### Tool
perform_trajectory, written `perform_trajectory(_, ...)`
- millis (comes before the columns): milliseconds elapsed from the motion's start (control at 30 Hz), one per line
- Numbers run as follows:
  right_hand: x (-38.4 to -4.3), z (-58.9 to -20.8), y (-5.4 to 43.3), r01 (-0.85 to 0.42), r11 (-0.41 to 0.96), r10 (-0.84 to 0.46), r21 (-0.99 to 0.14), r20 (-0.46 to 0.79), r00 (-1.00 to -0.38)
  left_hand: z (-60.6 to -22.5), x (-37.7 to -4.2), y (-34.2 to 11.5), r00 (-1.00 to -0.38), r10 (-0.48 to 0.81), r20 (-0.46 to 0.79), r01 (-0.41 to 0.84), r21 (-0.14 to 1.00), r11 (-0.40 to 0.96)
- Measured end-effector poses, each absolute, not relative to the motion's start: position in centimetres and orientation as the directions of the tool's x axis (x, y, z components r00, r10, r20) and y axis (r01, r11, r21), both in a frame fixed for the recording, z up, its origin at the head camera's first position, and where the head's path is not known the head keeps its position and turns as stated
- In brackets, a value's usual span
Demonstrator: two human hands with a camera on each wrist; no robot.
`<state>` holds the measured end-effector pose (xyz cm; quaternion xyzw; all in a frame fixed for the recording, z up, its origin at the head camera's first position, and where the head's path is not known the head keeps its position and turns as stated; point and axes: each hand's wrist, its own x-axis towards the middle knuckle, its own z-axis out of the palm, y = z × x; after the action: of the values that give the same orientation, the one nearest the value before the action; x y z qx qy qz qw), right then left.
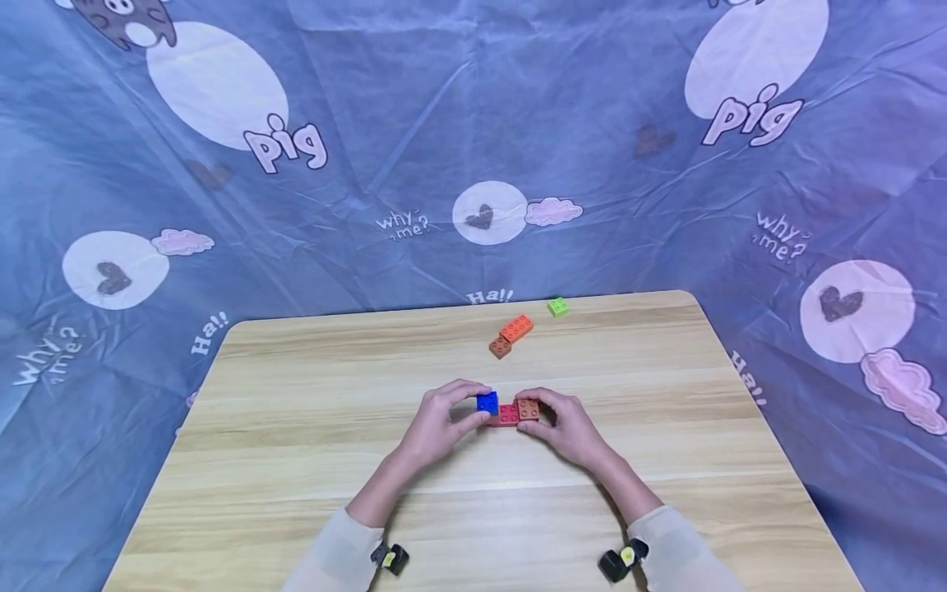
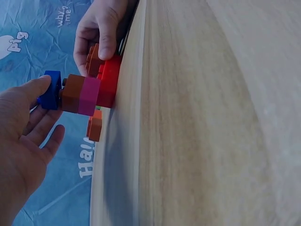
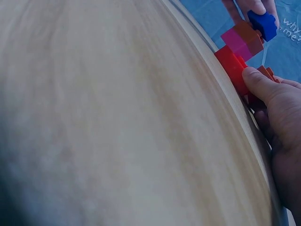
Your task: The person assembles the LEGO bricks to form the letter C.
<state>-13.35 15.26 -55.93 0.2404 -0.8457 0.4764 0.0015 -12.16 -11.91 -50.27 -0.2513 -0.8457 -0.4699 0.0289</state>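
Note:
My left hand (image 1: 438, 421) pinches a blue brick (image 1: 487, 402) between thumb and fingers. In the left wrist view the blue brick sits slightly tilted at the studs of a brown brick (image 2: 71, 93), some of which show between them. Under that brown brick is a pink brick (image 2: 88, 96), standing on the left end of a long red brick (image 1: 507, 414). At the red brick's other end, a second brown brick (image 1: 528, 409) is gripped by my right hand (image 1: 568, 426), whose thumb also lies against the red brick's side.
Farther back on the wooden table (image 1: 333, 370) lie another brown brick (image 1: 500, 347), an orange brick (image 1: 517, 328) touching it, and a light green brick (image 1: 558, 307) near the rear edge. A blue printed cloth (image 1: 414, 123) hangs behind and at both sides.

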Motion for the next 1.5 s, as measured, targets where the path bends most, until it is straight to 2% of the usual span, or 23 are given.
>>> perform_trajectory(567, -13.4, -55.7, 15.2, -0.391, 0.435, -0.406, -0.811, 0.211, -0.889, -50.5, -12.5, -11.9, -0.862, 0.411, 0.296, 0.474, 0.757, 0.449)
perform_trajectory(800, -13.4, -55.8, 15.2, -0.425, 0.430, -0.408, -0.797, 0.248, -0.879, -50.2, -12.5, -11.9, -0.858, 0.422, 0.293, 0.482, 0.743, 0.464)
perform_trajectory(1267, -13.3, -55.7, 15.2, -0.421, 0.423, -0.407, -0.802, 0.247, -0.879, -50.0, -12.6, -11.9, -0.837, 0.453, 0.308, 0.513, 0.730, 0.451)
perform_trajectory(1367, -13.3, -55.7, 15.2, -0.417, 0.423, -0.407, -0.805, 0.243, -0.881, -50.3, -12.8, -12.0, -0.841, 0.444, 0.309, 0.503, 0.750, 0.430)
perform_trajectory(1500, -13.3, -55.6, 15.1, -0.402, 0.425, -0.403, -0.811, 0.228, -0.886, -51.1, -13.1, -12.0, -0.870, 0.418, 0.261, 0.428, 0.821, 0.378)
